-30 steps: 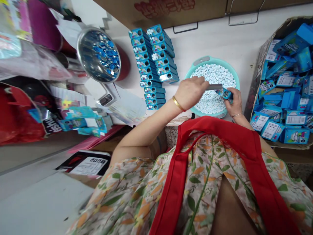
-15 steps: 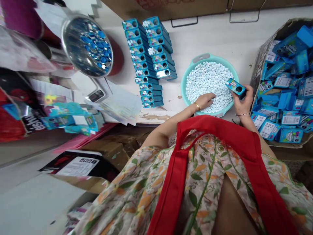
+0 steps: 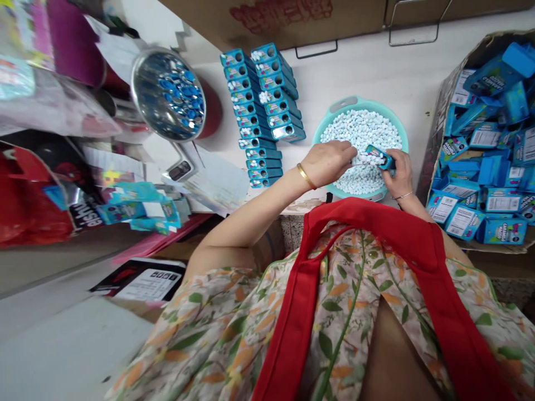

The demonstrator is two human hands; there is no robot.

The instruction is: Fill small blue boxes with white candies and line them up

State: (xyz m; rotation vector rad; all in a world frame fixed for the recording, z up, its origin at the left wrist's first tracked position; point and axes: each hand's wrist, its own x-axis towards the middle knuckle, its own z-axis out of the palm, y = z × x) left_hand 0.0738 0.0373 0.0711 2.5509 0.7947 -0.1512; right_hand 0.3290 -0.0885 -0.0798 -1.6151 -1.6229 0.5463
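My right hand (image 3: 398,174) grips a small blue candy box (image 3: 379,156) over the teal basin (image 3: 359,102), which is full of small white candies (image 3: 359,131). My left hand (image 3: 329,161), with a gold bangle at the wrist, is closed and pressed against the box's open end, with white candies showing between its fingers and the box. Both hands hover just above the heap of candies.
Two rows of open blue boxes (image 3: 261,106) lie on the white table left of the basin. A cardboard carton (image 3: 489,145) of blue boxes stands at the right. A metal bowl (image 3: 169,94) of blue pieces, papers and packets (image 3: 137,209) sit at the left.
My left hand rose from the candy heap and came up against the box with candies. My right hand brought the box down and leftward to meet it.
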